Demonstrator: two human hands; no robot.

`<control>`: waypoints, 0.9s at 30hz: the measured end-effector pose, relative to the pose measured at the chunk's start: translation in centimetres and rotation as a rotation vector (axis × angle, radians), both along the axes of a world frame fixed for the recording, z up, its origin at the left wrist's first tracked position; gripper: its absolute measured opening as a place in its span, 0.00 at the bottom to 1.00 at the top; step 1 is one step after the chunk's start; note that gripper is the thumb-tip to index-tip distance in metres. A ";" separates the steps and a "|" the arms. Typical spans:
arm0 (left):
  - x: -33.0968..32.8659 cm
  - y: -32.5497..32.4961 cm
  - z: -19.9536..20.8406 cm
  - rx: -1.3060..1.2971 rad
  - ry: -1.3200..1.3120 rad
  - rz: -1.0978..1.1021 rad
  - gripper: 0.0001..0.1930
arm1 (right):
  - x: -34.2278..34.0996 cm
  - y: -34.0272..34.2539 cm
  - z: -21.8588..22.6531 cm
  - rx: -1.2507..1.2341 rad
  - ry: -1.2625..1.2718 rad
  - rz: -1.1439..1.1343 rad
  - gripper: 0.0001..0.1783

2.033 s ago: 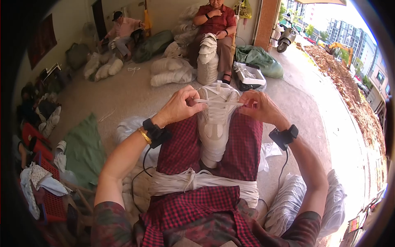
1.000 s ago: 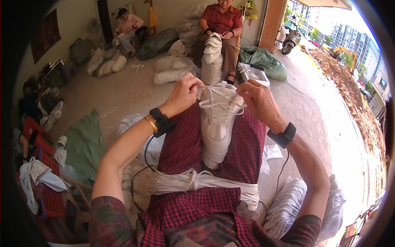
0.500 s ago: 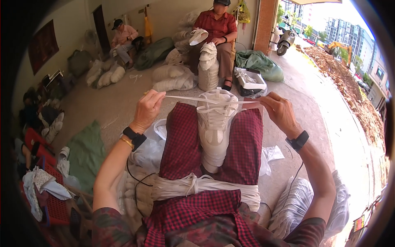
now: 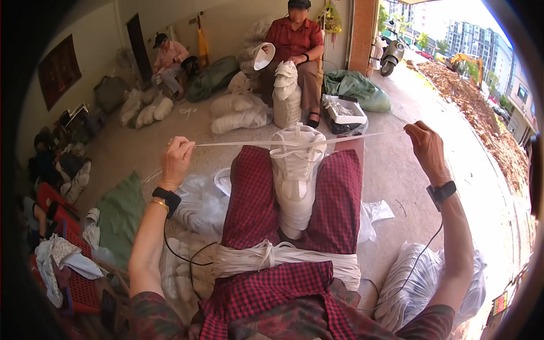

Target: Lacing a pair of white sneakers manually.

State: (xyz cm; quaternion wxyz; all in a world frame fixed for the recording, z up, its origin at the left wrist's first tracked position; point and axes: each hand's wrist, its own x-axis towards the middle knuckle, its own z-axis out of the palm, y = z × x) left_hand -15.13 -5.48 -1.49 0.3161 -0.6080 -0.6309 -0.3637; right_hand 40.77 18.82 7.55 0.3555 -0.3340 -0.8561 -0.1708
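A white shoe upper [image 4: 298,164] with mesh toe and crossed lacing stands on a stack of similar pieces [image 4: 296,224] between my knees. My left hand [image 4: 178,158] pinches one end of its white shoelace [image 4: 232,143], out to the left. Far out to the right, my right hand [image 4: 426,148] grips the other end between closed fingertips. The lace runs nearly straight between both hands, across the top of the upper. Over my lap lies a bundle of white laces [image 4: 289,258], tied round the middle, on a red-and-black checked cloth [image 4: 249,192].
Across from me sits a person in a red shirt holding a white shoe piece [image 4: 264,56], behind another stack [image 4: 287,102]. A white tray [image 4: 344,109] and a green sack [image 4: 362,90] stand nearby. Plastic-wrapped bundles [image 4: 413,283] lie beside me; a red basket [image 4: 77,249] is at left.
Both hands have moved apart, the right one farther out and the left one out and slightly down. The lace between them spans wider. The person opposite has turned their shoe piece.
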 end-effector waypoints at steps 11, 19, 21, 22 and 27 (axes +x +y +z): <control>8.6 7.6 3.2 -0.020 -0.257 -0.258 0.07 | -6.4 -5.0 -1.5 -0.569 0.872 0.422 0.09; 19.1 12.7 6.8 -0.386 -0.219 -0.600 0.07 | -15.4 -4.7 -5.4 -0.993 0.698 0.611 0.07; 20.0 12.8 6.6 -0.473 -0.206 -0.622 0.06 | -15.9 -4.4 -5.6 -0.679 0.432 0.521 0.09; 20.1 12.8 6.4 -0.482 -0.202 -0.622 0.06 | -15.9 -4.4 -5.7 -0.684 0.440 0.519 0.09; 20.1 12.8 6.2 -0.515 -0.243 -0.618 0.08 | -15.9 -4.1 -5.7 -0.629 0.463 0.522 0.10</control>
